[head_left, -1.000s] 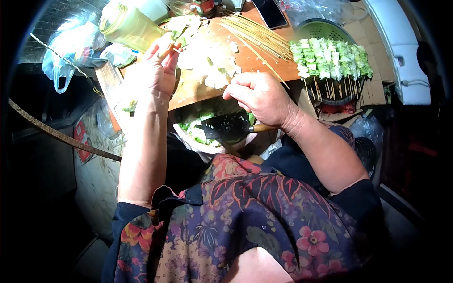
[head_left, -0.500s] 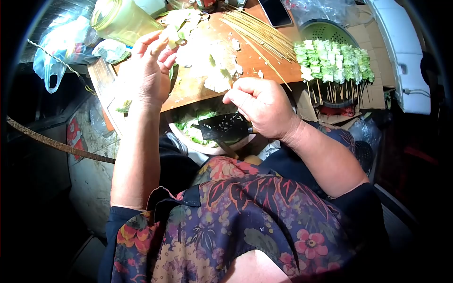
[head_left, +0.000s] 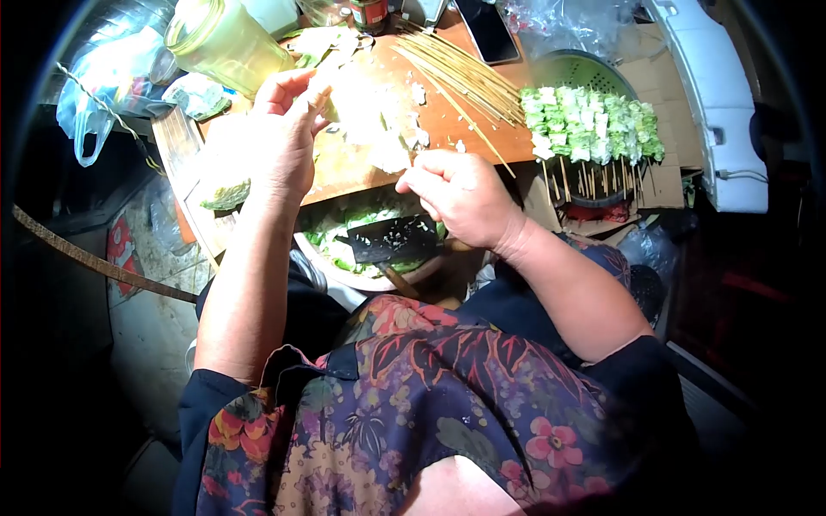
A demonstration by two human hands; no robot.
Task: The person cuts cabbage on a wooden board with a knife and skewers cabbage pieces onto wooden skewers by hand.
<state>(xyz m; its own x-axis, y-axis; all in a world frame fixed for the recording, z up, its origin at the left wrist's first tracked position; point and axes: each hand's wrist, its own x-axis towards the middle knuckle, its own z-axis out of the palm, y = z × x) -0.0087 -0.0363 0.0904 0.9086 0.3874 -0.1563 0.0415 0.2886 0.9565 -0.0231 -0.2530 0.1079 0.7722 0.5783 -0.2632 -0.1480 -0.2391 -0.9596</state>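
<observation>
My right hand (head_left: 463, 196) is pinching a likely skewer (head_left: 407, 155); at 10 o'clock, my left hand (head_left: 288, 129) is hiding its grip. Apparent threading is calling for steady aim.

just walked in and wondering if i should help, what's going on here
A person is working at a wooden tabletop. The right grip pinches what looks like a thin stick; glare hides what, if anything, the left grip holds. Loaded skewers lie over a green colander, bare sticks lie on the tabletop, and a cleaver rests across a tub of cut greens.
</observation>
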